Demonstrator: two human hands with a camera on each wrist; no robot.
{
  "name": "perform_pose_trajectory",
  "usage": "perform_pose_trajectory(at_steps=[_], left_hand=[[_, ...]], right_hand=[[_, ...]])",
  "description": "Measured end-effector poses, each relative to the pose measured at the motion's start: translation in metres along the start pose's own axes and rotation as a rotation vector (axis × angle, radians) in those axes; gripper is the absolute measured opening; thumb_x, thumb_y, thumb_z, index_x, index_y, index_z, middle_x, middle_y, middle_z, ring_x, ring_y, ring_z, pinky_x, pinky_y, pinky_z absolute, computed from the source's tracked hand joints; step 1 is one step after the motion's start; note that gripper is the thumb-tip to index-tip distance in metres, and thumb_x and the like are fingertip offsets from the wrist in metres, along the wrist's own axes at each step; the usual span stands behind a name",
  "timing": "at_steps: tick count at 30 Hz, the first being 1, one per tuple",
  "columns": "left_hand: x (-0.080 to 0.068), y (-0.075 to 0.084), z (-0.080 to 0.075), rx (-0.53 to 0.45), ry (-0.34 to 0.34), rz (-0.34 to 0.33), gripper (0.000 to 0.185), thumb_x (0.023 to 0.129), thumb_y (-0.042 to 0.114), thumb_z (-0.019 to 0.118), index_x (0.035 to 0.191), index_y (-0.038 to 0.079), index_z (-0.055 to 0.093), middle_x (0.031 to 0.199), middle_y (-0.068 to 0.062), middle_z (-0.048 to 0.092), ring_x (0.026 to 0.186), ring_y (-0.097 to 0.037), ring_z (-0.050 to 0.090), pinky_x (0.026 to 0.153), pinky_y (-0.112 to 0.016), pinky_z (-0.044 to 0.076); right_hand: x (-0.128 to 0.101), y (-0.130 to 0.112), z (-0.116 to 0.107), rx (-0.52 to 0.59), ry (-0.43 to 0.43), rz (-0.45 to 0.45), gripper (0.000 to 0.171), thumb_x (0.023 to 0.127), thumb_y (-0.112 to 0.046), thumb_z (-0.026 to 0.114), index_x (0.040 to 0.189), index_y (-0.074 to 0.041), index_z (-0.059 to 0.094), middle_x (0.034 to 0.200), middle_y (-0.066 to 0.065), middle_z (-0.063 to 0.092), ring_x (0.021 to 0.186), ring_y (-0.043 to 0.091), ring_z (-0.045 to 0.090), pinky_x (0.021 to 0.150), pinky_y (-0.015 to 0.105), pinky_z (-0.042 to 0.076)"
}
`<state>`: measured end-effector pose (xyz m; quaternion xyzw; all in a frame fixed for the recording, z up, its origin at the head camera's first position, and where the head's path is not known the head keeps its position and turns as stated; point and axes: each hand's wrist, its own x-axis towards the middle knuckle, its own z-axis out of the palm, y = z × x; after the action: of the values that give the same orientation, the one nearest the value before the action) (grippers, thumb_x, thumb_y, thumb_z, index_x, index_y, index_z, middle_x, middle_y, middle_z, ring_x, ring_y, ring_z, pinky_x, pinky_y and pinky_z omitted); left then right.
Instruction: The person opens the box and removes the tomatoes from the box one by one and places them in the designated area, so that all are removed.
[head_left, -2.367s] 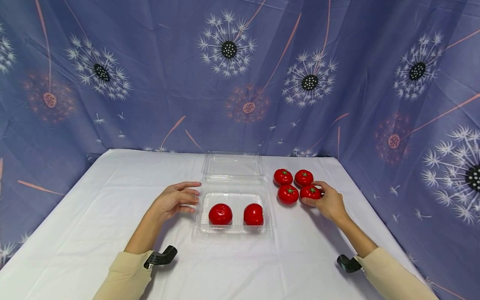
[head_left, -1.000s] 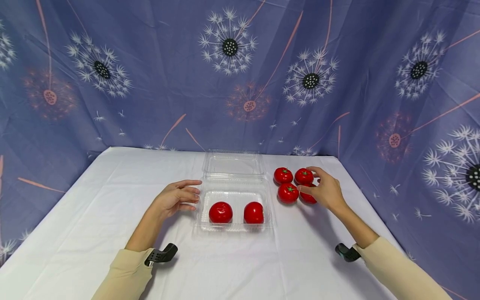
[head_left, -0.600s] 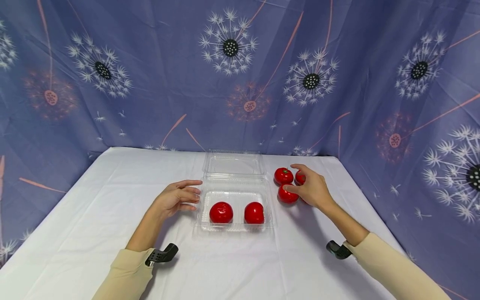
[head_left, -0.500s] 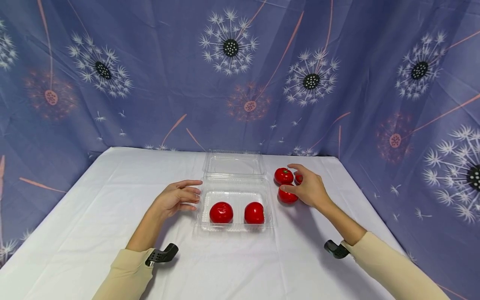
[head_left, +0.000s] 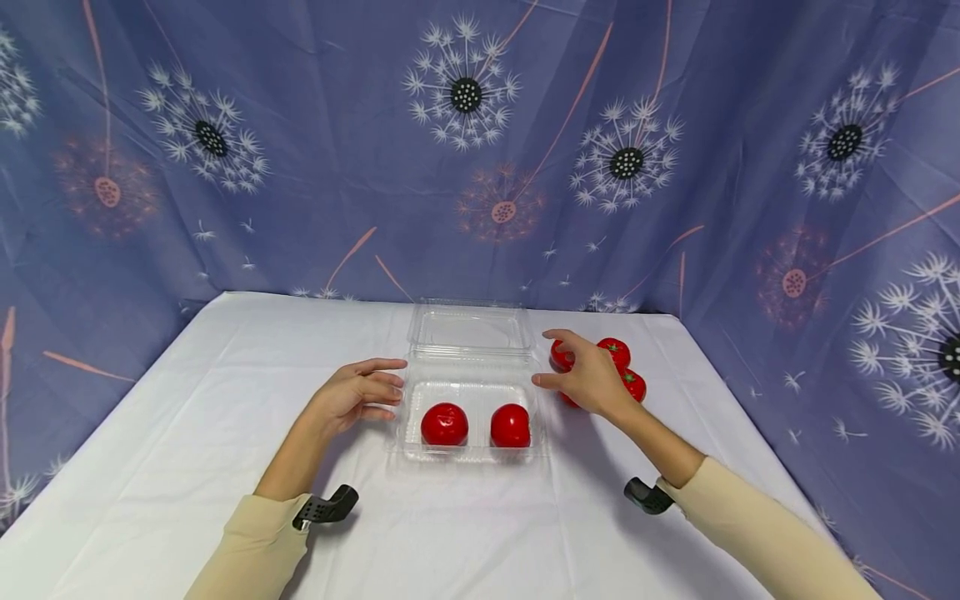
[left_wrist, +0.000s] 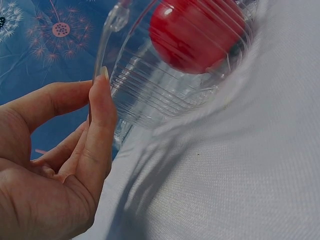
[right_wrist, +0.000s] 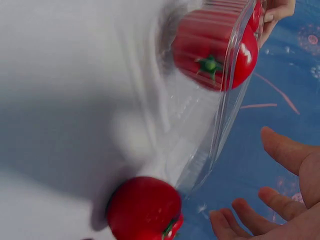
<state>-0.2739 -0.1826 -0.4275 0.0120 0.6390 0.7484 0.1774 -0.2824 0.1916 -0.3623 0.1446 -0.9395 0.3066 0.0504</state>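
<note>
A clear plastic clamshell box (head_left: pixel 478 396) lies on the white cloth with its lid (head_left: pixel 472 327) laid back. Inside its tray sit two red tomatoes, a left one (head_left: pixel 444 425) and a right one (head_left: pixel 511 426). My left hand (head_left: pixel 351 400) is at the tray's left side; the left wrist view shows thumb and finger pinching the rim. My right hand (head_left: pixel 588 377) is to the right of the box with thumb and fingers spread, holding nothing. It partly covers a back-left tomato (head_left: pixel 560 357) and another below it. A loose tomato (right_wrist: pixel 143 207) shows below that hand in the right wrist view.
Two more tomatoes, a back one (head_left: pixel 615 352) and a front one (head_left: pixel 634 385), stand right of my right hand. A blue curtain (head_left: pixel 337 167) with dandelion prints hangs behind the white tablecloth (head_left: pixel 225 400). Each wrist wears a black camera mount.
My right hand has moved left from the front-right tomato, across the loose group, toward the box. The two right tomatoes now show. My left hand stays at the box's left side.
</note>
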Motion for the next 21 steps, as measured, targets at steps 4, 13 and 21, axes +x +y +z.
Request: perform_pose_trajectory(at_steps=[4, 13, 21], left_hand=[[0.0, 0.0, 0.0, -0.009, -0.007, 0.003, 0.065, 0.088, -0.008, 0.063, 0.15, -0.006, 0.041, 0.112, -0.011, 0.061, 0.077, -0.011, 0.07, 0.066, -0.031, 0.064], [0.0, -0.001, -0.001, -0.013, -0.007, 0.003, 0.065, 0.088, -0.008, 0.063, 0.149, -0.006, 0.042, 0.111, -0.01, 0.061, 0.077, -0.011, 0.07, 0.067, -0.031, 0.064], [0.002, -0.002, -0.002, -0.006, -0.01, 0.002, 0.065, 0.088, -0.007, 0.063, 0.149, -0.006, 0.042, 0.111, -0.01, 0.061, 0.077, -0.011, 0.07, 0.067, -0.031, 0.064]], right_hand=[[0.002, -0.009, 0.007, 0.018, -0.016, -0.004, 0.071, 0.078, -0.031, 0.088, 0.141, -0.015, 0.058, 0.125, 0.018, 0.068, 0.114, 0.037, 0.063, 0.09, 0.051, 0.056], [0.004, -0.028, 0.027, 0.074, -0.052, -0.031, 0.068, 0.078, -0.03, 0.088, 0.139, -0.018, 0.06, 0.124, 0.014, 0.069, 0.109, 0.032, 0.065, 0.086, 0.046, 0.06], [0.005, -0.042, 0.045, 0.094, -0.104, -0.034, 0.07, 0.077, -0.029, 0.09, 0.139, -0.017, 0.061, 0.126, 0.014, 0.069, 0.113, 0.035, 0.065, 0.087, 0.044, 0.061]])
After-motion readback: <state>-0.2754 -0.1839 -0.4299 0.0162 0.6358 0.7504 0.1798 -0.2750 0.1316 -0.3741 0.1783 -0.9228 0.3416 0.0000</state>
